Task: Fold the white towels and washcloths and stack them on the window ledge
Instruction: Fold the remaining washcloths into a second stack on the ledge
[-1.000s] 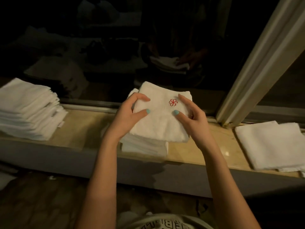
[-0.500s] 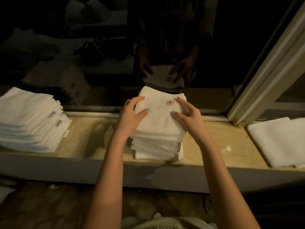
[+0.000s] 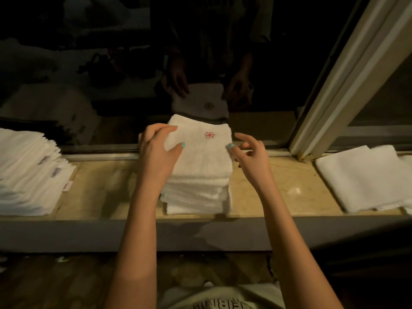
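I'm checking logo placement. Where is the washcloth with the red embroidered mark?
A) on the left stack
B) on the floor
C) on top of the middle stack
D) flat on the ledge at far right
C: the red mark shows on the top washcloth of the middle stack, between the left hand and right hand.

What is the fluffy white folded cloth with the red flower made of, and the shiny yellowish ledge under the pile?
The white folded washcloth with the red flower mark looks like cotton terry: fuzzy, matte, thick-edged. The yellowish window ledge looks like polished marble or similar stone: thin veins and a glossy glint.
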Action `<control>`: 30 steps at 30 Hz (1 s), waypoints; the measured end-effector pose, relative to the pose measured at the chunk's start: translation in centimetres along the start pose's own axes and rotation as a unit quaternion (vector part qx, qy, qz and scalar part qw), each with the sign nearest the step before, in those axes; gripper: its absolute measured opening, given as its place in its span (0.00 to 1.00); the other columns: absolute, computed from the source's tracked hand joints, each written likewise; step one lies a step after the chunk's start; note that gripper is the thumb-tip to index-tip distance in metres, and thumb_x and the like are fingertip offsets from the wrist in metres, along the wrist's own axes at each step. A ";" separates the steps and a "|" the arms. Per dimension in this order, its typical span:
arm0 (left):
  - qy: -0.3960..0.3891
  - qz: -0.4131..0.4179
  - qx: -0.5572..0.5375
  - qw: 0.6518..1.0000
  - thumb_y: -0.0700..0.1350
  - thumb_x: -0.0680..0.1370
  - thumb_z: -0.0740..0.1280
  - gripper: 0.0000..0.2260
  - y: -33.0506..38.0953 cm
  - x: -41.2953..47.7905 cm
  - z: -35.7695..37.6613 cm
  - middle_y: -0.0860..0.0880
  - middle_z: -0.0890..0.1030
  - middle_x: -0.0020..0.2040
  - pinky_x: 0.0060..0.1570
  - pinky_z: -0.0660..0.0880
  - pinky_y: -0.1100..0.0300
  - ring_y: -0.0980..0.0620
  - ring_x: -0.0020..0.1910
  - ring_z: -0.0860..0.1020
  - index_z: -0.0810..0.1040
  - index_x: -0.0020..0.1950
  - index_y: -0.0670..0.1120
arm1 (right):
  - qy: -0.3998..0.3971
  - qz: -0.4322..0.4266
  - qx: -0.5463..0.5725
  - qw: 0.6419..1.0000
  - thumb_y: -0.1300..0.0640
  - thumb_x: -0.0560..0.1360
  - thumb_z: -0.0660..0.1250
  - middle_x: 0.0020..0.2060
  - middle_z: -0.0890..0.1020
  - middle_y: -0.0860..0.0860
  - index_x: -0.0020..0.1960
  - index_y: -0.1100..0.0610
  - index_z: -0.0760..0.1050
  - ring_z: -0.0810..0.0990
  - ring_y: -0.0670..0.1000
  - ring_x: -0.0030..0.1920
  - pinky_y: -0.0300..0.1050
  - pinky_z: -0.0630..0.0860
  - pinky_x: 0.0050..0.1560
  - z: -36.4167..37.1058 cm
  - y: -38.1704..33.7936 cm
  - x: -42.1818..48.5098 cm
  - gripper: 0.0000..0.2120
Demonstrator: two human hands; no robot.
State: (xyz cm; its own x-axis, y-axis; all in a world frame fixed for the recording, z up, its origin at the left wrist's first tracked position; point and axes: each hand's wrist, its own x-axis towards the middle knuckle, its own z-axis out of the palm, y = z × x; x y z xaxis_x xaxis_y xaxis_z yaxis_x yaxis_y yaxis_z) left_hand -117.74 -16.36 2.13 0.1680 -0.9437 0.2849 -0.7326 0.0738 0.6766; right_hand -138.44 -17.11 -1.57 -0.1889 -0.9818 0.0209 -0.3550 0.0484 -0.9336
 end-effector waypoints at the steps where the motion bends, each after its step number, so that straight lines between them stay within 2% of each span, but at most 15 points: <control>1: 0.009 0.015 0.006 1.000 0.43 0.75 0.70 0.16 0.8 0.2 0.3 0.50 0.71 0.64 0.58 0.65 0.63 0.50 0.64 0.67 0.77 0.63 0.47 | 0.011 0.002 -0.006 1.000 0.48 0.76 0.67 0.55 0.72 0.50 0.66 0.47 0.72 0.79 0.53 0.45 0.41 0.78 0.42 -0.9 0.3 0.0 0.19; 4: 0.008 0.075 -0.010 0.997 0.42 0.75 0.70 0.16 3.9 0.8 2.3 0.49 0.74 0.62 0.59 0.68 0.63 0.49 0.61 0.72 0.77 0.62 0.47 | 0.034 0.013 -0.009 0.999 0.48 0.76 0.66 0.55 0.72 0.49 0.66 0.48 0.72 0.79 0.51 0.45 0.46 0.80 0.48 -4.7 1.6 0.4 0.19; 8: -0.056 0.104 -0.065 0.991 0.40 0.76 0.69 0.17 8.4 0.4 6.9 0.50 0.74 0.61 0.52 0.75 0.56 0.53 0.53 0.75 0.76 0.64 0.48 | 0.072 0.026 -0.017 0.997 0.48 0.77 0.66 0.56 0.72 0.50 0.64 0.49 0.73 0.78 0.49 0.50 0.53 0.79 0.55 -11.2 3.6 1.0 0.17; 11: -0.106 0.114 -0.097 0.983 0.39 0.75 0.69 0.15 11.2 -0.3 11.0 0.50 0.76 0.56 0.51 0.78 0.51 0.54 0.51 0.76 0.78 0.61 0.47 | 0.095 0.038 -0.058 0.993 0.50 0.77 0.65 0.60 0.72 0.52 0.65 0.51 0.73 0.76 0.49 0.52 0.46 0.76 0.56 -15.9 5.2 1.2 0.17; 15: -0.172 0.101 -0.080 0.977 0.41 0.75 0.69 0.15 14.2 -2.0 16.3 0.54 0.75 0.54 0.53 0.77 0.53 0.57 0.51 0.77 0.78 0.61 0.48 | 0.116 0.055 -0.106 0.986 0.51 0.78 0.65 0.63 0.71 0.53 0.66 0.52 0.72 0.77 0.46 0.48 0.38 0.70 0.50 -21.1 7.6 1.4 0.17; 17: -0.201 0.099 -0.064 0.972 0.42 0.75 0.69 0.15 15.4 -2.9 18.8 0.53 0.75 0.54 0.52 0.77 0.54 0.56 0.51 0.77 0.78 0.62 0.48 | 0.119 0.069 -0.124 0.983 0.52 0.78 0.65 0.64 0.71 0.53 0.66 0.53 0.72 0.78 0.49 0.51 0.37 0.69 0.49 -23.4 8.8 1.6 0.17; 23: -0.241 0.023 -0.040 0.970 0.45 0.76 0.69 0.17 17.9 -5.6 25.5 0.52 0.75 0.58 0.51 0.73 0.58 0.55 0.53 0.76 0.75 0.65 0.50 | 0.124 0.084 -0.194 0.970 0.52 0.77 0.66 0.64 0.72 0.55 0.68 0.55 0.69 0.74 0.52 0.59 0.42 0.71 0.54 -29.2 11.9 2.0 0.21; 26: -0.256 -0.028 -0.064 0.964 0.45 0.76 0.69 0.20 19.5 -7.0 28.2 0.52 0.77 0.60 0.53 0.76 0.54 0.54 0.52 0.77 0.72 0.67 0.51 | 0.075 0.119 -0.208 0.968 0.50 0.76 0.67 0.66 0.72 0.57 0.71 0.56 0.66 0.73 0.55 0.63 0.50 0.72 0.61 -31.4 13.5 2.2 0.26; 30: -0.273 -0.092 -0.077 0.954 0.47 0.76 0.68 0.24 21.1 -8.7 30.4 0.51 0.74 0.61 0.55 0.77 0.49 0.53 0.52 0.76 0.66 0.71 0.53 | 0.026 0.161 -0.163 0.973 0.48 0.76 0.68 0.66 0.74 0.57 0.72 0.57 0.64 0.75 0.56 0.63 0.50 0.74 0.61 -33.1 14.8 2.1 0.29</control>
State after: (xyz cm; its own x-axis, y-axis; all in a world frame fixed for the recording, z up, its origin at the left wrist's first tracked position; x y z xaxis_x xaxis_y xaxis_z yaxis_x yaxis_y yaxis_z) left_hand -154.72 -16.36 -6.75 -0.1159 -0.9696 -0.2157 -0.6109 -0.1016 0.7852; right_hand -174.39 -12.38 -3.46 -0.3808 -0.8961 -0.2278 -0.5404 0.4156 -0.7316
